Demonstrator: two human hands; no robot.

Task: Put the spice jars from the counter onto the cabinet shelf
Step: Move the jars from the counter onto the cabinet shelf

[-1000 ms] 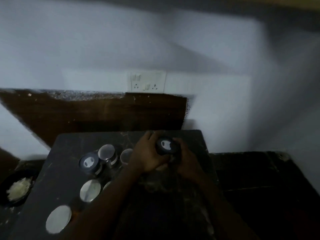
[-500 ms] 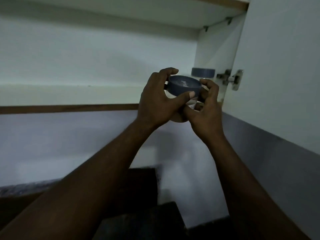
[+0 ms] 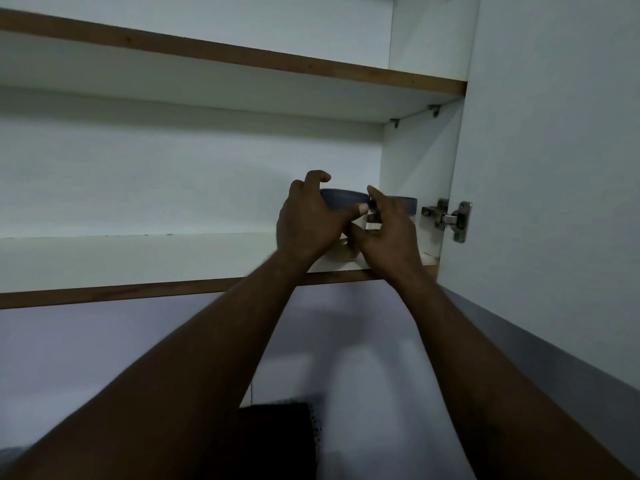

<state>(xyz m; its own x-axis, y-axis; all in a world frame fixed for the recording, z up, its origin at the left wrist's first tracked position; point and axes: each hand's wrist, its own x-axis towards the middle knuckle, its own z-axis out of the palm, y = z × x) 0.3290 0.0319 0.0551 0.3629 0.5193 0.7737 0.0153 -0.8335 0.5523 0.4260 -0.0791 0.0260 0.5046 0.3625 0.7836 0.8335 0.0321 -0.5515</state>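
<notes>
Two hands hold one blue-lidded spice jar point(image 3: 341, 199) on the lower cabinet shelf point(image 3: 138, 258): left hand point(image 3: 308, 220) curled round its lid, right hand point(image 3: 388, 233) pinching its side. A second jar point(image 3: 405, 202) stands just beside, near one hinge point(image 3: 446, 220).

The left forearm point(image 3: 214, 341) and the right forearm point(image 3: 450, 341) reach up and forward, converging on the spice jar point(image 3: 341, 199). The left hand point(image 3: 311, 221) grips the jar's left side, fingers curled over its top and thumb laid across its front. The right hand point(image 3: 389, 233) holds the jar's right side with bent fingers, index fingertip against its upper edge.
</notes>
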